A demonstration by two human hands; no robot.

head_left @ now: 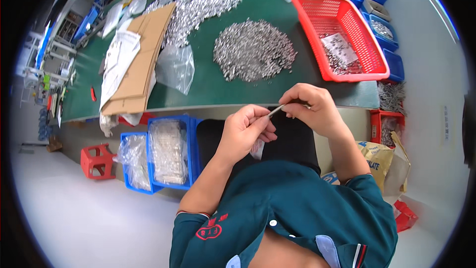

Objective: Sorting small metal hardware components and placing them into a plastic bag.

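Observation:
Just in front of the green table's near edge, both my hands hold a thin silver metal rod (275,111) between them, above my lap. My left hand (246,128) pinches its lower end between thumb and fingers. The other end is pinched in my right hand (313,107). What exact kind of part it is, I cannot make out. Beyond the hands, a round pile of small shiny metal parts (254,49) lies on the table (208,97). A second, longer heap of silver parts (208,7) spreads behind it to the left.
A red plastic basket (310,17) with small parts and a paper slip stands at the right. Flattened cardboard (141,64) and a clear bag (177,68) lie left. Blue bins (188,151) and a red stool (97,161) are below. Blue trays (394,64) line the right wall.

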